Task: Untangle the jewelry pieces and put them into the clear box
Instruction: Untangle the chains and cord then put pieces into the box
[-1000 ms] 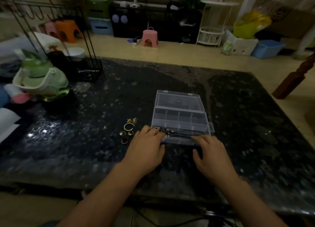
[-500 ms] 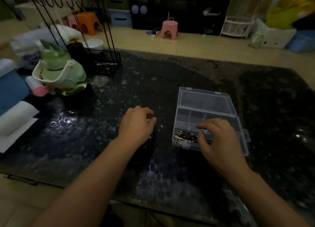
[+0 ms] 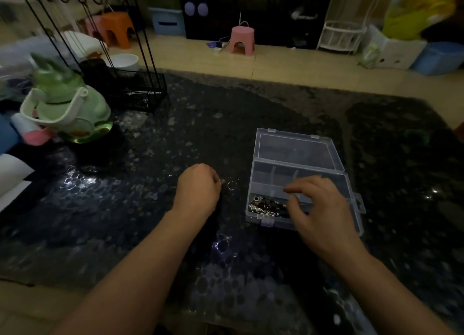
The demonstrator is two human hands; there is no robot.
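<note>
- Since a moment ago, both your hands have left the near edge of the box [image 3: 336,158]; your left hand [image 3: 198,190] now sits on the table [image 3: 125,209] beside it.
- Your left arm reaches forward, fingers curled, pinching a small piece [image 3: 222,181]; a ring [image 3: 232,185] lies just beside it.
- Your right hand [image 3: 319,209] hovers over the box's front compartments, fingers loosely bent, holding nothing visible.
- Jewelry [image 3: 266,206] fills the box's near-left compartment.

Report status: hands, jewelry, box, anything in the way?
Left hand curled on small jewelry pieces on the table. Right hand open over the clear box, lid up, one jewelry bundle inside. Loose ring outside. Nothing blocking.
</note>
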